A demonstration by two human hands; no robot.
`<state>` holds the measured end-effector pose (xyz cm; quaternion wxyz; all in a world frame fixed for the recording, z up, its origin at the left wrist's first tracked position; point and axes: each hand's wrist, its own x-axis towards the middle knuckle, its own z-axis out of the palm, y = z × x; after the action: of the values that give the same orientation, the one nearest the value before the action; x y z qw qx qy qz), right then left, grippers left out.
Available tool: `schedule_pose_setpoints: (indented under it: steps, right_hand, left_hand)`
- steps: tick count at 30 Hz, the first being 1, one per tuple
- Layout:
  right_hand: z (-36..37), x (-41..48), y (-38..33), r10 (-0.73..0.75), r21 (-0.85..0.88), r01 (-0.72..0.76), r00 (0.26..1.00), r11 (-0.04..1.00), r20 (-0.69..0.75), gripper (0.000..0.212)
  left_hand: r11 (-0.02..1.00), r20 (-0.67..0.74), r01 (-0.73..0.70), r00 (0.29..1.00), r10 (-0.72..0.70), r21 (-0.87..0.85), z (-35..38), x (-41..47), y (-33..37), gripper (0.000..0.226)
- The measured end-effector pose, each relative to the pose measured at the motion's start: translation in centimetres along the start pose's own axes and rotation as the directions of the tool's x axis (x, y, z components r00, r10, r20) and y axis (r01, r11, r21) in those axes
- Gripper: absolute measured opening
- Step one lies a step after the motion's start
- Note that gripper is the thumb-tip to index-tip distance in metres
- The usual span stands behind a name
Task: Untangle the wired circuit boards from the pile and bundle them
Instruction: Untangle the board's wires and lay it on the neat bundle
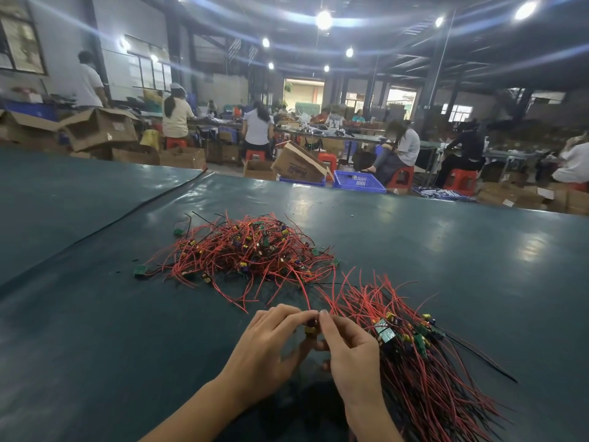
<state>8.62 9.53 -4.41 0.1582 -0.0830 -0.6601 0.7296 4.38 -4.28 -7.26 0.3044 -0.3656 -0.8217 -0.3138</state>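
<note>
Boards on red wires lie in a tangled pile point(248, 250) at the middle of a dark green surface point(95, 314). Nearer the viewer, the left hand point(274, 339) and right hand point(347, 352) meet fingertip to fingertip, both pinching one small board point(310, 328) just above the surface. Its red wire point(304, 291) runs up toward the pile. A straightened bundle point(414, 352) lies just right of the right hand. Beyond the surface, people sit on red stools point(402, 177) among cardboard boxes point(102, 129).
</note>
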Motion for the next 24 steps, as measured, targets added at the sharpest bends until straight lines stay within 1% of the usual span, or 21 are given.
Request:
schedule_pose_setpoints:
  steps: [1,2,3,4,5,6,7,9,12,14,18,22,24]
  right_hand:
    - [-0.1,0.2,0.2,-0.009,-0.013,0.009,1.0,1.0,-0.017,0.018]
    - [-0.2,0.3,0.5,-0.013,-0.016,0.012,0.999,1.0,-0.031,0.019]
    - [-0.3,0.5,0.7,-0.015,-0.017,0.014,0.999,1.0,-0.038,0.02]
    - [-0.4,0.5,0.8,-0.019,-0.017,0.018,0.999,1.0,-0.038,0.02]
    - [-0.4,0.5,0.9,-0.025,-0.018,0.024,0.999,1.0,-0.028,0.02]
    - [-0.3,0.5,0.9,-0.033,-0.021,0.033,0.999,0.999,-0.007,0.02]
    - [-0.2,0.5,0.9,-0.043,-0.03,0.043,0.999,0.999,0.02,0.02]
    - [-0.1,0.4,1.0,-0.052,-0.05,0.055,0.997,0.997,0.059,0.023]
    - [-0.2,0.5,1.1,-0.025,-0.045,0.025,1.0,0.999,0.017,0.019]
    - [-0.4,0.6,1.3,-0.004,-0.049,0.003,1.0,0.999,-0.027,0.017]
    - [-0.6,1.0,1.7,0.026,-0.039,-0.029,0.997,0.999,-0.072,0.017]
    - [-0.6,1.2,2.1,0.027,-0.028,-0.03,0.996,0.999,-0.08,0.018]
    - [-0.5,1.2,2.2,0.022,-0.04,-0.025,0.997,0.999,-0.073,0.018]
  left_hand:
    - [0.996,-0.013,0.045,0.999,-0.046,-0.073,0.0,-0.1,0.2,0.039]
    - [0.969,-0.024,0.135,0.99,-0.142,-0.207,0.0,-0.1,0.5,0.036]
    - [0.893,-0.02,0.25,0.961,-0.277,-0.373,0.0,0.0,0.8,0.032]
    - [0.774,0.011,0.365,0.907,-0.421,-0.517,0.1,0.2,1.1,0.031]
    - [0.646,0.07,0.456,0.845,-0.53,-0.612,0.2,0.3,1.3,0.035]
    - [0.561,0.128,0.514,0.801,-0.586,-0.649,0.4,0.4,1.4,0.039]
    - [0.522,0.175,0.546,0.782,-0.598,-0.655,0.6,0.4,1.4,0.04]
    - [0.511,0.217,0.553,0.789,-0.576,-0.658,0.7,0.5,1.6,0.034]
    - [0.489,0.206,0.53,0.796,-0.569,-0.693,0.6,0.7,1.4,0.028]
    - [0.453,0.203,0.545,0.768,-0.607,-0.706,0.5,0.6,1.3,0.023]
    - [0.35,0.209,0.565,0.699,-0.683,-0.747,0.8,0.6,0.8,0.012]
    - [0.187,0.239,0.56,0.6,-0.763,-0.807,1.0,0.6,0.3,0.014]
    - [0.169,0.241,0.553,0.591,-0.77,-0.816,1.0,0.6,0.1,0.014]
